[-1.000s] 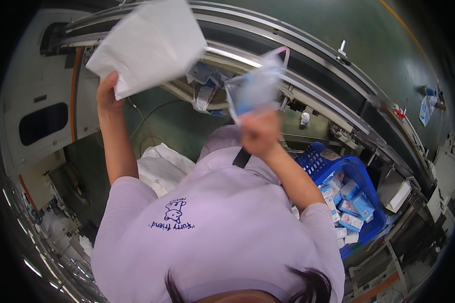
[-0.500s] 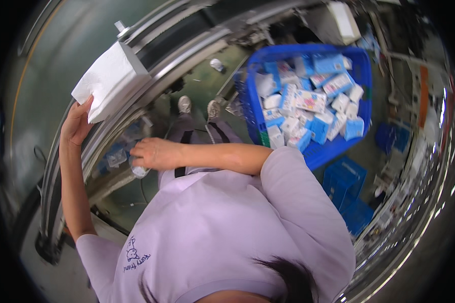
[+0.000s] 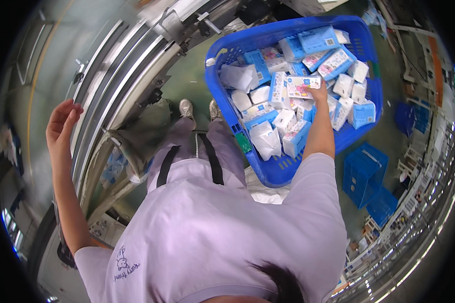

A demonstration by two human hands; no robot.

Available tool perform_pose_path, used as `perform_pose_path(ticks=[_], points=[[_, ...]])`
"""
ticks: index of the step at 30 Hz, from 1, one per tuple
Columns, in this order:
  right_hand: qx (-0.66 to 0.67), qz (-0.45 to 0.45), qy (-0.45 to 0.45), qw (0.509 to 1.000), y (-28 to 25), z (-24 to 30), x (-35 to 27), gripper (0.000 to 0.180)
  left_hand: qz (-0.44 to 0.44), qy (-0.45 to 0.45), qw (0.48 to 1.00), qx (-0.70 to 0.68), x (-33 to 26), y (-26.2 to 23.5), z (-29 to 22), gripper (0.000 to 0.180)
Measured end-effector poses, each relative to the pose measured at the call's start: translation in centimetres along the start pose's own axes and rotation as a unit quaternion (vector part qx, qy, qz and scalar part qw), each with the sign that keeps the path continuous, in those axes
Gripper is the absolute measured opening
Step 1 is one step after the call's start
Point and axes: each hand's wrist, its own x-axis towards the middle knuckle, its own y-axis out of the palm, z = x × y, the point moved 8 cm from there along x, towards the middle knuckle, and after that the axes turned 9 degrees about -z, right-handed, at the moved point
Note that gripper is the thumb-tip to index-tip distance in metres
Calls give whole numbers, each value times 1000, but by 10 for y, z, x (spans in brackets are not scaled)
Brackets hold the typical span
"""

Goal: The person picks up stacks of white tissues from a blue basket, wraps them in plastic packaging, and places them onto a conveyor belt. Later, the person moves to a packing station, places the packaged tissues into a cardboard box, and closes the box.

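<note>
My right hand [image 3: 318, 93] reaches into a large blue plastic basket [image 3: 222, 106] on my right. Its thumb and fingers grip the end of a white tissue pack [image 3: 302, 87] with a coloured print, which lies on top of the heap. Around it are several blue-and-white tissue packs [image 3: 319, 39] and plain white bundles [image 3: 265, 139]. My left hand [image 3: 63, 123] is raised at the left beside the metal rails of a machine [image 3: 116, 70]. Nothing is in it, and its fingers are loosely bent and apart from the thumb.
The machine's rails run diagonally along my left. Below them hangs a bag with blue-and-white wrappers [image 3: 114, 169]. Past the basket on the right stand a blue crate [image 3: 365, 174] and another blue crate [image 3: 381, 207]. My feet are on the green floor between machine and basket.
The white tissue stack has left my left hand, which is now empty and slightly lower. My right hand has swung from the machine's side over to the basket and taken hold of a pack.
</note>
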Motion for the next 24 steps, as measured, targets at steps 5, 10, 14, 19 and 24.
perform_pose_path(ticks=[5,10,14,19,24], points=[[-75,-129,-260,954,-11,91,-62,73,59,64,995,-53,-52,90,-54,20],[284,170,-290,898,-21,239,-224,80,193,257,947,-10,-89,181,-120,63],[394,321,-351,787,-12,309,-326,80,335,240,905,-105,-114,214,-141,88],[271,55,-563,779,-26,361,-369,42,168,104,949,-246,-109,168,-107,53],[319,56,-576,751,-4,388,-395,31,-2,129,955,-267,-116,126,-95,41]])
